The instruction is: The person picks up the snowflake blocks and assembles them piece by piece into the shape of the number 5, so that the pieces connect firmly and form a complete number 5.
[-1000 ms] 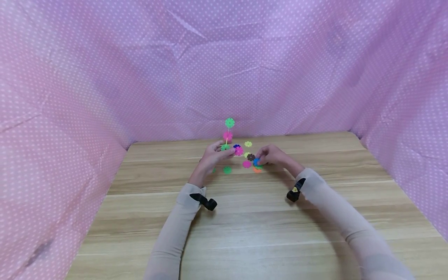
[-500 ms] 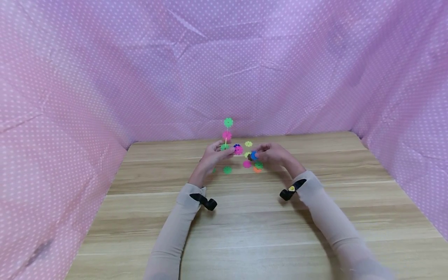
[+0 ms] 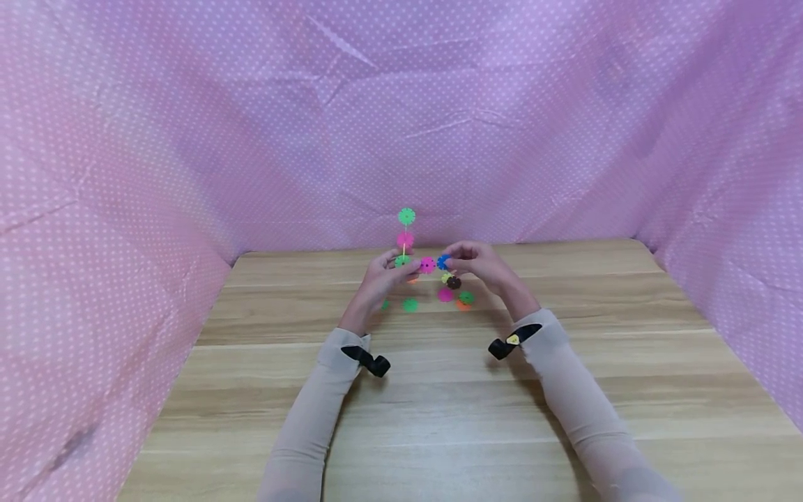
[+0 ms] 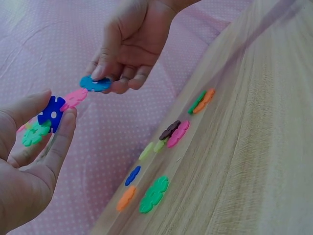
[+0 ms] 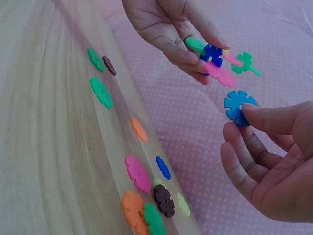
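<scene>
My left hand holds a joined chain of plastic snowflake discs above the far side of the table. Its thumb and fingers pinch a dark blue disc. A pink disc juts from that one toward the right, while a green disc tops the upright run of the chain. My right hand pinches a lighter blue snowflake disc between thumb and forefinger. This blue disc is close to the pink disc's edge; in the right wrist view a gap shows between them.
Loose discs lie on the wooden table below the hands: brown, pink, green, orange, dark blue and several others. A pink dotted cloth hangs behind the table's far edge.
My right hand has carried the lighter blue disc up and leftward, from over the loose discs to beside the pink one. The left hand stays nearly in place; its chain has shifted slightly left.
</scene>
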Action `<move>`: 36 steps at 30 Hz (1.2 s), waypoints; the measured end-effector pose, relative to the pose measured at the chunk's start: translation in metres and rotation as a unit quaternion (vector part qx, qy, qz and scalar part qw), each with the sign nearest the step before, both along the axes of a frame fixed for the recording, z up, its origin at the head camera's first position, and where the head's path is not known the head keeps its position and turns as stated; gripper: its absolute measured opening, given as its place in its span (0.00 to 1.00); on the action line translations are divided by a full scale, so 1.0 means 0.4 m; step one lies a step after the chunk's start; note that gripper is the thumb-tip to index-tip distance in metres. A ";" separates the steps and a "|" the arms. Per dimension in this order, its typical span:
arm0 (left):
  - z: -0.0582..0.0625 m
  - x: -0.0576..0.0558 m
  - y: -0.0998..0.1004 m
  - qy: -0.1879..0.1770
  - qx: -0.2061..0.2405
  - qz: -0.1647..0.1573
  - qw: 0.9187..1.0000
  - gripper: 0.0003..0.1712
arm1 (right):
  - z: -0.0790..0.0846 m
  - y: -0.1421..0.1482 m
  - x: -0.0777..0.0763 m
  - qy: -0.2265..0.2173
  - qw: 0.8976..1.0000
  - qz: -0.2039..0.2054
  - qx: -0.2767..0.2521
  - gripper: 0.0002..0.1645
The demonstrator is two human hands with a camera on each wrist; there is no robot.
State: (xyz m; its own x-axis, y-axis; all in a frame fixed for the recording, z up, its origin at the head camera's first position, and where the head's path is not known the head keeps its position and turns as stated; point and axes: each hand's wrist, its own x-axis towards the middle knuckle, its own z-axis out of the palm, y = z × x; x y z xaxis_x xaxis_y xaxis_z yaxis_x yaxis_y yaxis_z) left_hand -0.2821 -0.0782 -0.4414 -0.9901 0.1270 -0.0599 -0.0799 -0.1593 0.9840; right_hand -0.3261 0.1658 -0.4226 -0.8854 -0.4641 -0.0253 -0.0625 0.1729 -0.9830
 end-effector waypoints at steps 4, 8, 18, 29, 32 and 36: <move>-0.001 -0.004 -0.002 0.008 0.007 0.003 1.000 0.26 | 0.001 -0.010 0.002 0.013 1.000 -0.011 -0.009 0.12; -0.002 -0.005 -0.005 0.012 0.009 0.009 1.000 0.26 | 0.002 -0.020 0.008 0.029 0.999 -0.021 -0.011 0.11; -0.003 -0.003 -0.005 0.025 0.022 0.011 0.999 0.17 | -0.004 -0.042 0.020 0.094 0.994 -0.050 -0.019 0.11; -0.003 -0.002 -0.002 0.037 0.027 -0.012 0.999 0.16 | -0.002 -0.046 0.027 0.141 0.988 -0.058 -0.035 0.11; -0.002 0.002 -0.001 0.035 0.037 -0.015 0.999 0.13 | -0.001 -0.047 0.027 0.148 0.987 -0.053 -0.038 0.10; -0.002 0.004 0.000 0.032 0.028 -0.018 0.999 0.09 | -0.001 -0.048 0.025 0.157 0.986 -0.046 -0.038 0.09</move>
State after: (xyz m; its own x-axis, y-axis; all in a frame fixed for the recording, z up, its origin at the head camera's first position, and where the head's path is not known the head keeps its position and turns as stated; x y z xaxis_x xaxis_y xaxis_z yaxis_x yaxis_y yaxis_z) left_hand -0.2805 -0.0782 -0.4422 -0.9863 0.1645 0.0110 -0.0247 -0.2128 0.9768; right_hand -0.3161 0.1467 -0.4231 -0.8825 -0.3712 0.2888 -0.3539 0.1195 -0.9276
